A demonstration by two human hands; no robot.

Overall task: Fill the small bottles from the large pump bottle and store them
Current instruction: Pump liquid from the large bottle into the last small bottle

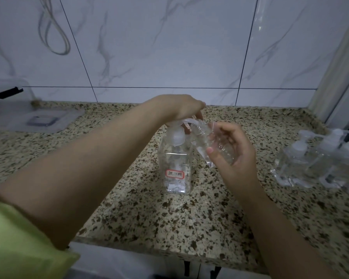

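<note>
The large clear pump bottle (174, 168) with a red-edged label stands upright mid-counter. My left hand (184, 108) lies on top of its white pump head, fingers bent down over it. My right hand (233, 149) grips a small clear bottle (212, 144), tilted with its open mouth up against the pump spout. A little clear liquid sits in the small bottle.
At the right, a clear pouch (318, 158) holds several small bottles with white caps. A clear plastic box with its lid (40, 120) sits at the back left. The speckled granite counter (169, 218) ends at a tiled wall behind and a front edge below.
</note>
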